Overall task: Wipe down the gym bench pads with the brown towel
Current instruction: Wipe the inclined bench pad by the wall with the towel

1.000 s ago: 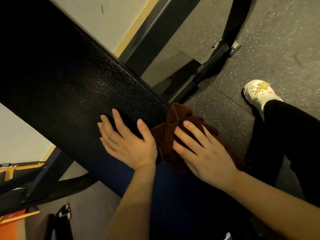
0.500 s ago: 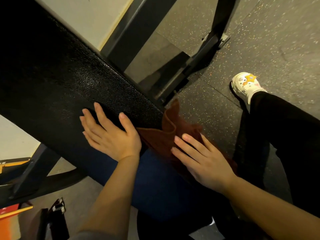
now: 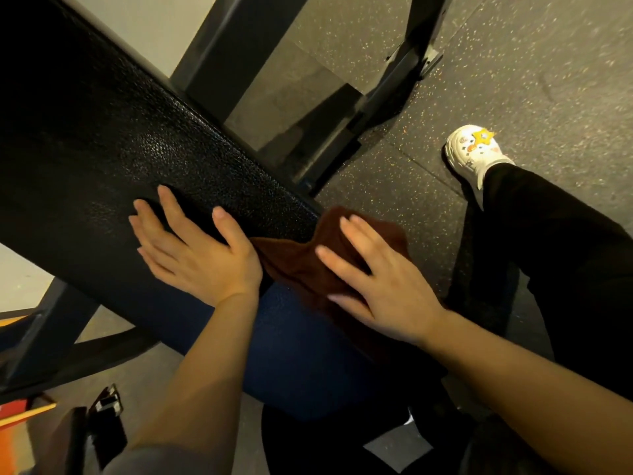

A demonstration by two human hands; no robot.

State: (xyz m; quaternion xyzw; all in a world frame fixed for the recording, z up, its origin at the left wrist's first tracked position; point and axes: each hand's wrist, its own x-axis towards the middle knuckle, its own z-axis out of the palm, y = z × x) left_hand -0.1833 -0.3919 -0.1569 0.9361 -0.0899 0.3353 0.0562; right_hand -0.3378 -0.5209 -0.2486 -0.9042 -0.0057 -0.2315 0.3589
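Note:
A long black textured bench pad (image 3: 113, 159) runs diagonally from the upper left toward the middle. A blue pad (image 3: 301, 358) continues below it. My left hand (image 3: 195, 252) lies flat on the black pad with its fingers spread. The brown towel (image 3: 301, 265) is draped over the pad's right edge, where black meets blue. My right hand (image 3: 376, 282) presses flat on the towel with straight fingers. Part of the towel is hidden under that hand.
The bench's dark metal frame (image 3: 383, 94) stands on speckled rubber flooring (image 3: 548, 63) behind the pad. My leg in black trousers (image 3: 561, 255) and a white clog (image 3: 476, 152) are at the right. Orange and black gear (image 3: 102, 413) sits at the lower left.
My right hand has slid the towel toward the pad's right edge, spreading it flatter. My left hand stays flat on the black pad.

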